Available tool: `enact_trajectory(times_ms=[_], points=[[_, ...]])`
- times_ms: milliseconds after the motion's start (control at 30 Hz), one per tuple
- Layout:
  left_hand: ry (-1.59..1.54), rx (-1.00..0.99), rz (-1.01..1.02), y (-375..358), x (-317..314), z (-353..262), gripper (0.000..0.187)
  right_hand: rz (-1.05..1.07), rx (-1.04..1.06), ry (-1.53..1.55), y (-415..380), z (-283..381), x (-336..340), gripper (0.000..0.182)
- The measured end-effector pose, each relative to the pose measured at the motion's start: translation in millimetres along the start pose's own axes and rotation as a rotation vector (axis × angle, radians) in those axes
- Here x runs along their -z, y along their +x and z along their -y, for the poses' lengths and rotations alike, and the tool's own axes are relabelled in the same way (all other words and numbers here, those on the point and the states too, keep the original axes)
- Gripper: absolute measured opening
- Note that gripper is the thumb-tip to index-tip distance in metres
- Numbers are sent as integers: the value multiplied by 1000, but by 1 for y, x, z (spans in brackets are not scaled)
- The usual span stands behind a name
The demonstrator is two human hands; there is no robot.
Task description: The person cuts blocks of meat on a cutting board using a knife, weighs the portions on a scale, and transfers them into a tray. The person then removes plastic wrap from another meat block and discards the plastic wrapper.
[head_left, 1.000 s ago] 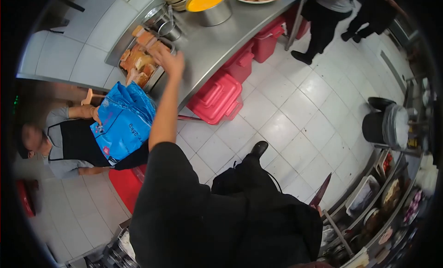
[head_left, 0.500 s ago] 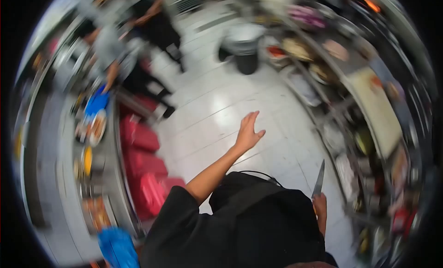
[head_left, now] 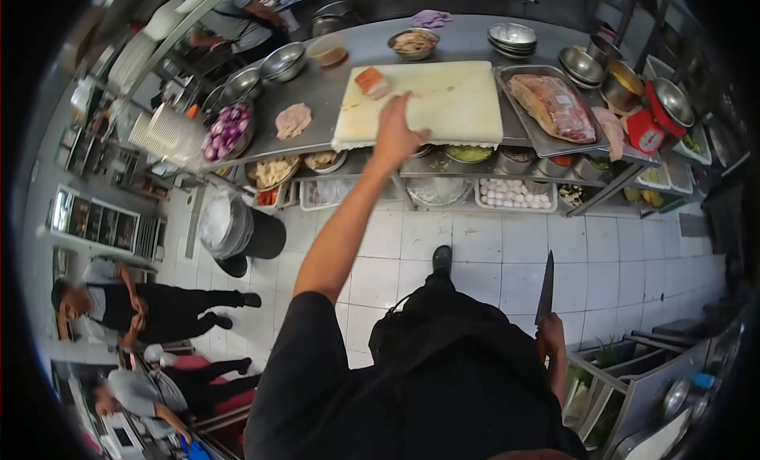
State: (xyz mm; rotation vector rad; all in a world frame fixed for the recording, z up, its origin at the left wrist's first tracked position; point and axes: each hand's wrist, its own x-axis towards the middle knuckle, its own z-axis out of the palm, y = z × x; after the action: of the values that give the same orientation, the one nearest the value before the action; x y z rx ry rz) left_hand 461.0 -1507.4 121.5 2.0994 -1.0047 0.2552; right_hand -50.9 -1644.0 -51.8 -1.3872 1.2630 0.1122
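Observation:
My left hand (head_left: 398, 134) stretches out over the front edge of a thick, pale cutting board (head_left: 455, 104), its fingers apart and nothing in them. Beyond the fingertips, on the board's far left part, lies an orange-pink block of raw fish or meat (head_left: 372, 82). Low at my right side, my right hand (head_left: 551, 335) is wrapped around the handle of a long kitchen knife (head_left: 545, 290), blade pointing forward over the floor. To the left of the board a flat piece of raw chicken (head_left: 294, 121) rests directly on the steel counter (head_left: 309, 96).
A tray (head_left: 546, 147) with a large cut of raw meat (head_left: 554, 108) and a red scale (head_left: 645, 131) stand right of the board. Chopped purple onions (head_left: 228, 133) fill a bowl at left. Eggs (head_left: 516, 195) sit below. Two people (head_left: 150, 306) stand far left, beside a lined bin (head_left: 265, 234).
My view has swung right, from the aisle to the counter with the cutting board. My left hand has come from above the floor to over the board; the knife stays in my right hand.

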Motion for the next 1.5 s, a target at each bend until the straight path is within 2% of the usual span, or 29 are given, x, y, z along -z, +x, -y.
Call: enact_trajectory(times_ms=[133,200,267,300,333,367,433,500,533,567,633,733,800,833,933,1000,1067,1200,1333,1400,1433,1500], points=[[173,-3,-48,76,-6,112,79,-82,-12,28,2,7,5,12],[437,-31,50,106,-4,155,68,-136,-29,91,-2,21,3,13],[477,31,350,140,-6,194,61,-198,-67,75,-11,40,5,13],[519,100,334,144,-3,181,68,-220,-113,201,-3,29,5,13],[454,-12,329,157,-19,240,76,-263,-135,239,-3,34,4,13],[108,231,424,162,-12,218,82,-296,-159,222,-2,40,6,14],[104,334,482,171,-12,204,67,-332,-226,251,1,41,5,15],[79,370,690,193,-23,264,52,-357,-261,312,6,48,1,15],[-19,346,693,195,-18,258,45,-363,-269,324,6,56,1,15],[-133,353,695,201,-20,279,48,-365,-280,318,10,55,0,15],[-165,377,668,210,-10,243,52,-364,-299,316,15,66,3,16],[-118,292,689,234,-2,124,57,-358,-292,320,22,85,12,18],[-308,227,692,252,-17,57,57,-339,-300,346,41,83,22,18],[-338,103,684,259,-30,26,57,-314,-305,349,52,81,29,19],[-404,-169,722,280,-85,-77,60,-246,-233,361,82,84,54,20],[-417,-211,763,283,-123,-167,60,-235,-173,353,112,75,72,18],[-456,-460,753,295,-181,-239,60,-256,-121,327,129,78,94,16],[-480,-507,788,314,-291,-372,56,-258,-108,343,143,78,142,17],[-433,-509,839,320,-375,-452,52,-309,-104,423,146,59,176,16],[-307,-515,820,331,-416,-462,50,-330,-126,456,139,53,192,18],[-293,-439,879,331,-428,-467,51,-352,-150,464,135,49,197,19],[-267,-415,902,327,-444,-472,51,-386,-181,490,136,39,207,20]])
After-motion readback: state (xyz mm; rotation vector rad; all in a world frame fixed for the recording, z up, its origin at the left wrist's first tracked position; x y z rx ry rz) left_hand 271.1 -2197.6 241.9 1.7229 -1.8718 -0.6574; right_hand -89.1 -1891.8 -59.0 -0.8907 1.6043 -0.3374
